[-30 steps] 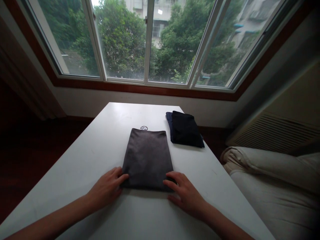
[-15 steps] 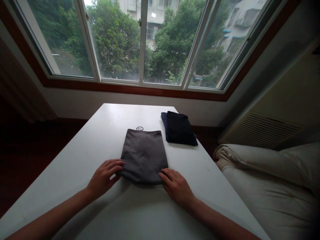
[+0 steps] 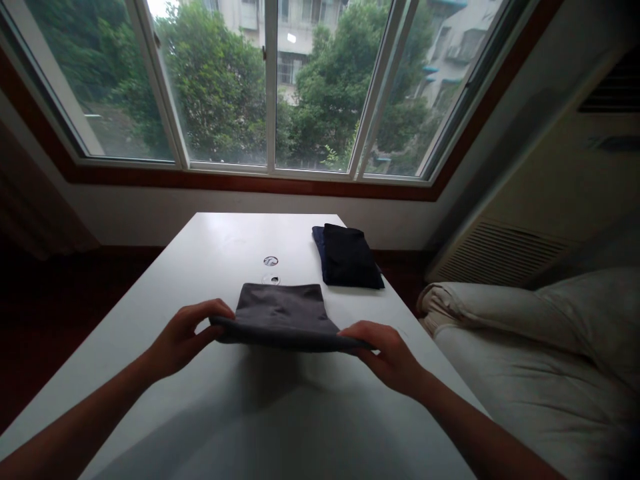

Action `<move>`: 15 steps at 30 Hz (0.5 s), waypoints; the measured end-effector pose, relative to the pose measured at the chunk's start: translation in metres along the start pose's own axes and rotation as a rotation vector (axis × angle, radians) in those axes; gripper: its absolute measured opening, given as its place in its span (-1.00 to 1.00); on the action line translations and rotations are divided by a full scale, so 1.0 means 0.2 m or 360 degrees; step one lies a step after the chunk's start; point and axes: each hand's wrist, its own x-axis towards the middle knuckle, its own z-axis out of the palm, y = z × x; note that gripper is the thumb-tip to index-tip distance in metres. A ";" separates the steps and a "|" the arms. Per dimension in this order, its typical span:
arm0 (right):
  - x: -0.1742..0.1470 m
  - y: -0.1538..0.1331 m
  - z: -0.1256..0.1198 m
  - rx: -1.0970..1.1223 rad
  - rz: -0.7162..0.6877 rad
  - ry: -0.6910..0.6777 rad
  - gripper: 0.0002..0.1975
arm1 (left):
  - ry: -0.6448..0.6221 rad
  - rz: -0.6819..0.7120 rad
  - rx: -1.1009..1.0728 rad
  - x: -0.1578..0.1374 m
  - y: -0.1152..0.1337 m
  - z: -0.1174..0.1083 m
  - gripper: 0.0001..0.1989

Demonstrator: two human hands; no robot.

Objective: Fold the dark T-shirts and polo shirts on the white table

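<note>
A folded dark grey garment (image 3: 283, 312) is held by both hands over the table, its near edge lifted and stretched taut while the far part slopes away from me. My left hand (image 3: 187, 337) pinches the near left corner between thumb and fingers. At the opposite corner, my right hand (image 3: 387, 353) grips the cloth in the same way. Which kind of garment it is, I cannot tell. Beyond it to the right lie a folded black garment (image 3: 350, 257) and, partly beneath that, a navy one (image 3: 319, 238).
The white table (image 3: 225, 240) reaches toward the window (image 3: 273, 87). Two small round fittings or stickers (image 3: 271, 261) mark its top behind the grey garment. Off the right edge stands a pale cushioned seat (image 3: 500, 347), with a vented unit (image 3: 505, 250) behind it.
Both hands have gone from touching the flat grey garment to gripping its near corners. They have raised that edge and pulled the garment nearer, uncovering the round marks behind it. The view has shifted slightly.
</note>
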 end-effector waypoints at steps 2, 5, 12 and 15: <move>0.00 -0.08 -0.13 0.0054 0.0062 0.0084 -0.71 | 0.0014 0.0034 -0.0078 0.02 0.11 -0.04 -0.68; 0.01 -0.15 -0.30 0.0116 0.0141 0.0326 -0.63 | 0.0219 0.0086 -0.0087 0.09 0.27 -0.06 -0.78; 0.34 -0.02 -0.57 0.0508 0.0332 0.0525 -0.51 | 0.0334 0.0052 -0.0394 0.69 0.41 0.00 -0.64; 0.59 0.16 -0.78 0.0419 0.0342 0.0531 -0.45 | 0.0346 0.0146 -0.0473 1.07 0.40 0.01 -0.57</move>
